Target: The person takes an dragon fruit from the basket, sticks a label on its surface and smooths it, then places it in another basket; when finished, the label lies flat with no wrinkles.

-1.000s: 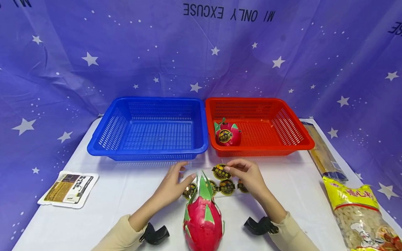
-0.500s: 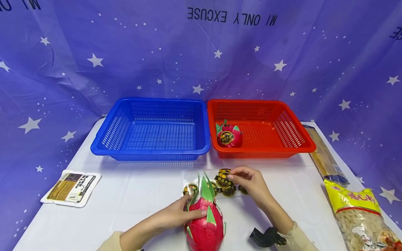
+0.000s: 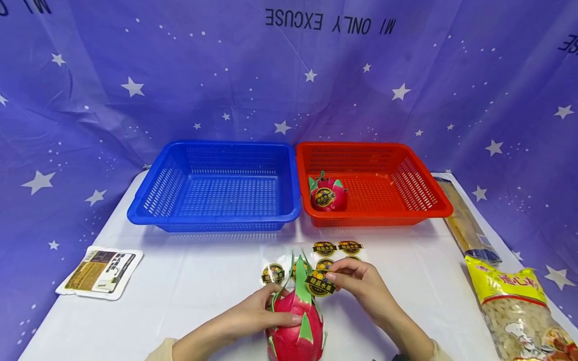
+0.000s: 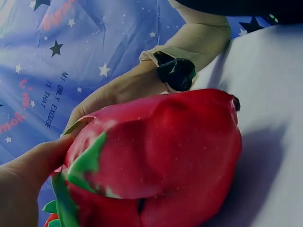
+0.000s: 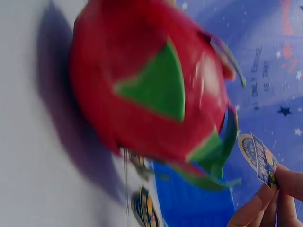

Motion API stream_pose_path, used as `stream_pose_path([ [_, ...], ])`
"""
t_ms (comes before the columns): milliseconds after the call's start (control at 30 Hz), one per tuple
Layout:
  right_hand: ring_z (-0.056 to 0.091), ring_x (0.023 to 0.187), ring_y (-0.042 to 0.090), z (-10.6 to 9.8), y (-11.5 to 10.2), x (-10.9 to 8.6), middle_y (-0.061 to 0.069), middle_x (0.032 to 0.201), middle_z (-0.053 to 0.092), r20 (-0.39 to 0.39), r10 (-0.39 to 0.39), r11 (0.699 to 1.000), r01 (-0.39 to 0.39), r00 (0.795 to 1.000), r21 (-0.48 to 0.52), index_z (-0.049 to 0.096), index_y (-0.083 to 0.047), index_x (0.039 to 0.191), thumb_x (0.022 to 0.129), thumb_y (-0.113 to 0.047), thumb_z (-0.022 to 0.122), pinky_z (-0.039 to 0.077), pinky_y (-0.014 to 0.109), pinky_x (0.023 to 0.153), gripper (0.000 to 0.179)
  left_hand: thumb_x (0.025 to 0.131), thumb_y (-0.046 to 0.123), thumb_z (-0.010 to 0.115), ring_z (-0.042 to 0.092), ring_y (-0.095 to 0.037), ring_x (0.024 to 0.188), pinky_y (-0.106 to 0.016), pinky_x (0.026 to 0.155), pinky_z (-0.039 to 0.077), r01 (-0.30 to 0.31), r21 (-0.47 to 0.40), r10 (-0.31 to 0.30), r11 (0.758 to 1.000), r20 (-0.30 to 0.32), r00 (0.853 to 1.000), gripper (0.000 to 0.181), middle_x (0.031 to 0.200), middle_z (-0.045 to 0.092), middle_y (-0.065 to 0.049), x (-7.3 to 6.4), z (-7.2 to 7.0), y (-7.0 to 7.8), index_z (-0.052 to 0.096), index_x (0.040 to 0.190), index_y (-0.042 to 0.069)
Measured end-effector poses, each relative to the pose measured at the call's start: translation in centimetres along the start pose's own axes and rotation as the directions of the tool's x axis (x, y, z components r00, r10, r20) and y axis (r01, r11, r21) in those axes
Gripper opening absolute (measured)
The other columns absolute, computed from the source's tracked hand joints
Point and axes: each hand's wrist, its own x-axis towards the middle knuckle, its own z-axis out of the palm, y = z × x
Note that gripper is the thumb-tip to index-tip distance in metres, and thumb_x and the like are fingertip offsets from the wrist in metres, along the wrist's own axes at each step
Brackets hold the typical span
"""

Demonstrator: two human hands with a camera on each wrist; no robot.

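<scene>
A large pink-red dragon fruit with green leaf tips lies at the table's near middle. My left hand grips its left side near the leafy end, thumb on top; in the left wrist view the fruit hides most of the fingers. Between thumb and fingertips, my right hand pinches a round black-and-gold sticker, just right of the leaves. The right wrist view shows this sticker apart from the fruit. Behind the fruit lies a clear sheet with several matching stickers, partly covered by leaves and hand.
A blue basket and a red basket stand side by side at the back. Inside the red one sits a smaller dragon fruit with a sticker. A flat white-edged pack lies left; a yellow-topped bag and a long pack lie right.
My left hand has come down from beside the leaves and taken hold of the dragon fruit. The right hand has brought the pinched sticker off the sheet, nearer to the fruit.
</scene>
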Motion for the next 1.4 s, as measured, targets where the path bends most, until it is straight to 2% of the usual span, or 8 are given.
stream_pose_path([
  [233,0.056,0.071,0.003,0.6,-0.9,-1.2,-0.01,0.082,0.063,0.073,0.013,0.995,-0.02,0.997,0.099,0.063,-0.017,0.091,0.085,-0.005,0.056,0.047,0.02,0.068,0.015,0.071,0.029,0.074,0.062,-0.016,0.084,-0.029,0.073,0.05,-0.009,0.0,0.009,1.0,-0.03,1.0,0.073,0.098,0.061,-0.01,0.7,0.1,-0.1,0.039,0.127,-0.001],
  [367,0.056,0.072,0.003,0.8,-1.2,-1.6,-0.01,0.082,0.063,0.079,-0.001,0.994,-0.008,0.997,0.105,0.063,-0.017,0.091,0.086,-0.004,0.055,0.048,0.021,0.069,0.016,0.07,0.034,0.073,0.059,-0.014,0.089,-0.03,0.077,0.048,-0.02,0.031,0.022,0.999,-0.082,0.996,0.065,0.097,0.063,-0.006,1.5,-0.3,0.0,0.049,0.122,0.004],
  [467,0.057,0.074,0.003,0.9,-1.3,-1.8,-0.01,0.083,0.063,0.086,-0.028,0.995,0.019,0.996,0.101,0.063,-0.017,0.091,0.086,-0.002,0.055,0.048,0.021,0.069,0.018,0.072,0.038,0.072,0.057,-0.012,0.093,-0.03,0.083,0.045,-0.013,0.01,0.014,1.0,-0.12,0.993,0.056,0.096,0.066,-0.003,2.2,-0.6,0.2,0.056,0.114,0.006],
  [633,0.057,0.074,0.001,1.3,-1.2,-2.0,-0.012,0.083,0.064,0.082,-0.043,0.998,0.038,0.996,0.053,0.064,-0.019,0.09,0.084,-0.004,0.058,0.048,0.021,0.069,0.017,0.072,0.043,0.07,0.056,-0.012,0.095,-0.031,0.086,0.042,0.009,-0.037,-0.016,0.999,-0.177,0.984,0.049,0.095,0.068,-0.002,3.4,-1.3,0.7,0.061,0.108,0.009],
  [800,0.059,0.074,0.001,1.9,-1.0,-2.1,-0.011,0.085,0.065,0.078,-0.046,0.999,0.047,0.996,-0.009,0.064,-0.016,0.09,0.082,-0.007,0.062,0.05,0.023,0.069,0.012,0.069,0.043,0.073,0.058,-0.012,0.088,-0.027,0.079,0.046,0.032,-0.021,-0.036,0.999,-0.215,0.976,0.051,0.092,0.067,-0.002,4.2,-1.4,0.9,0.061,0.106,0.009],
  [1033,0.059,0.074,0.002,3.1,-0.4,-2.0,-0.008,0.088,0.065,0.094,-0.055,0.994,0.063,0.994,-0.086,0.062,0.002,0.094,0.081,-0.01,0.065,0.05,0.021,0.066,0.019,0.07,0.048,0.071,0.055,-0.014,0.093,-0.027,0.081,0.044,0.046,-0.025,-0.05,0.999,-0.244,0.969,0.054,0.095,0.065,-0.003,4.7,-1.1,0.8,0.059,0.105,0.009],
  [1200,0.06,0.072,0.002,3.6,0.2,-1.8,-0.01,0.086,0.067,0.066,-0.058,0.987,0.067,0.996,-0.148,0.063,0.004,0.094,0.08,-0.014,0.067,0.049,0.02,0.064,0.023,0.069,0.049,0.071,0.053,-0.015,0.096,-0.03,0.084,0.042,0.055,-0.028,-0.06,0.998,-0.25,0.966,0.055,0.096,0.065,-0.003,4.9,-1.0,0.8,0.058,0.105,0.009],
  [1400,0.059,0.069,0.001,3.7,0.5,-1.7,-0.012,0.084,0.067,0.036,-0.013,0.98,0.02,0.999,-0.197,0.064,0.002,0.094,0.078,-0.018,0.069,0.049,0.02,0.063,0.026,0.069,0.049,0.071,0.054,-0.016,0.097,-0.031,0.086,0.041,0.072,-0.048,-0.082,0.996,-0.249,0.965,0.057,0.098,0.065,-0.003,4.9,-1.1,0.9,0.057,0.108,0.01],
])
